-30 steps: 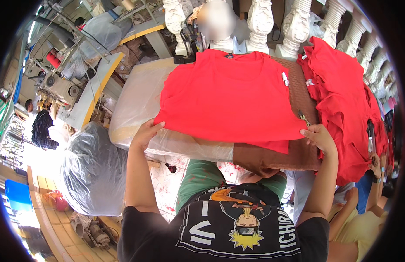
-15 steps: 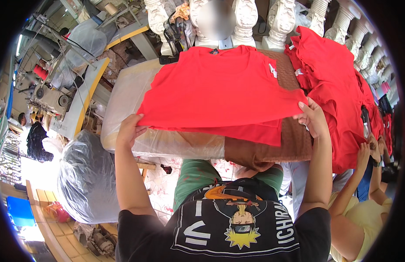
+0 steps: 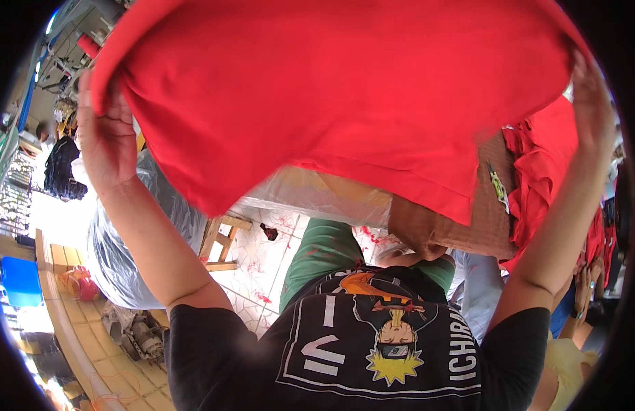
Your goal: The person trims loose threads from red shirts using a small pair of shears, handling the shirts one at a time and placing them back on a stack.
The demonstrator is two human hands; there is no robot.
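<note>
A red shirt (image 3: 345,82) is raised and spread between my two hands, billowing toward me and filling the upper middle. My left hand (image 3: 112,137) grips its left side, fingers curled in the cloth. At the far right edge my right hand (image 3: 592,106) has hold of the other side, slightly blurred. Beneath the raised cloth, another red garment (image 3: 427,188) lies flat on the padded surface, whose brown cover (image 3: 461,233) shows at the right. A small yellow-green tool (image 3: 497,186), perhaps thread snips, rests on that cover.
Crumpled red garments (image 3: 543,157) are piled to the right, near a co-worker's hand (image 3: 588,284). On the left stand a large plastic-wrapped bundle (image 3: 119,253) and a wooden stool (image 3: 221,240). Red scraps litter the tiled floor (image 3: 252,274).
Both hands have risen and spread wider, lifting the red shirt off the padded surface. Its cloth has swung up and toward me. The yellow-green tool has come into sight.
</note>
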